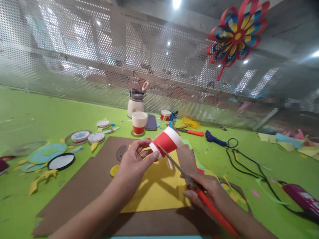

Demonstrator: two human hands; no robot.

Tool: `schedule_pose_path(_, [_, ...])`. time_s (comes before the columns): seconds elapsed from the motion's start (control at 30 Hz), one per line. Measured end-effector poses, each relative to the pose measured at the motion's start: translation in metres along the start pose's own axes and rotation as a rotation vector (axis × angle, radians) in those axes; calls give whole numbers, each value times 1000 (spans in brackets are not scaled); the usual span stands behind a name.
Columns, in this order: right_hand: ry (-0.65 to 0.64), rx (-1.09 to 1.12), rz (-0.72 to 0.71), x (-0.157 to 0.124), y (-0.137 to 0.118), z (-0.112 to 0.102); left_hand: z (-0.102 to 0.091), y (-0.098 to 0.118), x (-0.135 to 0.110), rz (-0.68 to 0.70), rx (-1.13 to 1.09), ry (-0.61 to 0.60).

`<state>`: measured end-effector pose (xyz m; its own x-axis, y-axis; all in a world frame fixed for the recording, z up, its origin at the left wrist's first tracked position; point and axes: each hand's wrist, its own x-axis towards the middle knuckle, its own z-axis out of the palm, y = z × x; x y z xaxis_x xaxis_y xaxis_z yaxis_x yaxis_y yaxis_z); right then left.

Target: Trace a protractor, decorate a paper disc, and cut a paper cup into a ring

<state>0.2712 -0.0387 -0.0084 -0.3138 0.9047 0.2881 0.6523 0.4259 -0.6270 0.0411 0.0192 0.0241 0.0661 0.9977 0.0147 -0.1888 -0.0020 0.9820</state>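
Observation:
My left hand (136,161) is closed around the rim end of a red and white paper cup (166,142), held on its side above a yellow paper sheet (156,191). My right hand (208,192) grips red-handled scissors (189,181). Their blades reach up and left, with the tips at the cup's rim, where small cuts show. Both hands hover over a brown cardboard sheet (82,189) on the green table (37,113).
Behind stand another red and white cup (139,122), a white flask (136,104), a phone (151,122) and a small cup (165,115). Round paper discs (61,161) lie left. A blue glue gun (215,139) with black cable (249,166) and second scissors (191,132) lie right. A paper pinwheel (236,35) hangs on the perforated wall.

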Motion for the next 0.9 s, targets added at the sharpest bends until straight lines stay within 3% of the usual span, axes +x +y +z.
schedule_pose_path(0.9, [-66, -26, 66, -1, -7, -3, 1, -4, 1, 20, 19, 19])
